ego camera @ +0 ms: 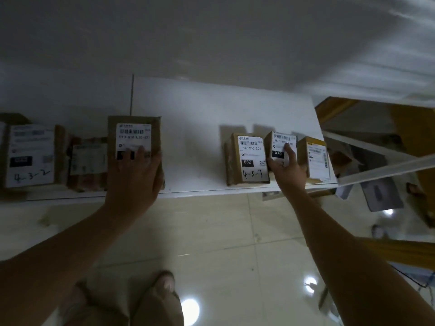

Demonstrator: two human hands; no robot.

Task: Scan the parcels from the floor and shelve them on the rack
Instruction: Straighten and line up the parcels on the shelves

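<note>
Several cardboard parcels with white labels stand on the white rack shelf [195, 142]. My left hand [135, 177] lies over the front of a tall parcel marked 010 [134, 130], fingers spread on its label and thumb round its right side. My right hand [286, 167] holds a small parcel marked 070 [281, 143] from the front, one finger up on its label. That parcel stands between the parcel marked 032 and 4-3-7 [249, 158] and a yellow-labelled parcel [315, 158].
At the shelf's left end stand a parcel marked 4-3-2 [30, 156] and a reddish wrapped parcel [88, 163]. A bare gap of shelf lies between the 010 and 032 parcels. Below is a glossy tiled floor [223, 243]; loose parcels [381, 194] lie at the right.
</note>
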